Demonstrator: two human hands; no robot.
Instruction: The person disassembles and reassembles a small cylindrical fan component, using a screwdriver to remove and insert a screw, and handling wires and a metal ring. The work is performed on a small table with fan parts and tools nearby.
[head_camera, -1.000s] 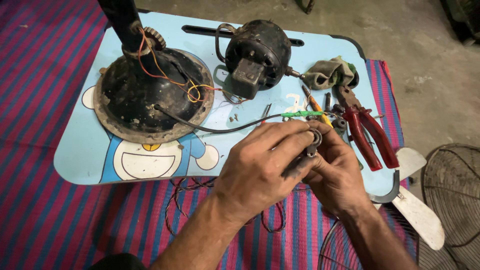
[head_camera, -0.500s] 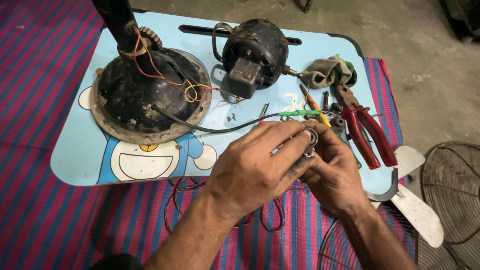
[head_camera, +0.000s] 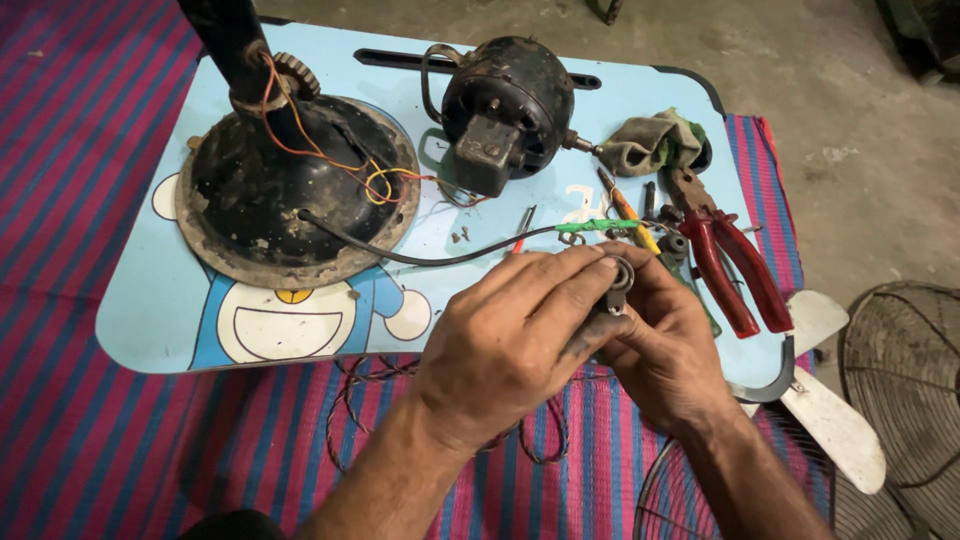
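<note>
While both hands meet over the table's near edge, head view: left hand (head_camera: 510, 340) and right hand (head_camera: 665, 350) together pinch a small dark ring-shaped part (head_camera: 617, 283), fingers closed on it. Motor (head_camera: 505, 110) sits detached; fan base (head_camera: 295, 190) open, wires loose. Red pliers (head_camera: 730, 265) lie idle. Disassembly evident; reassembly apparently outstanding.

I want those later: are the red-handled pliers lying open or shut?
Open: the red-handled pliers lie on the blue table with handles spread apart.
</note>
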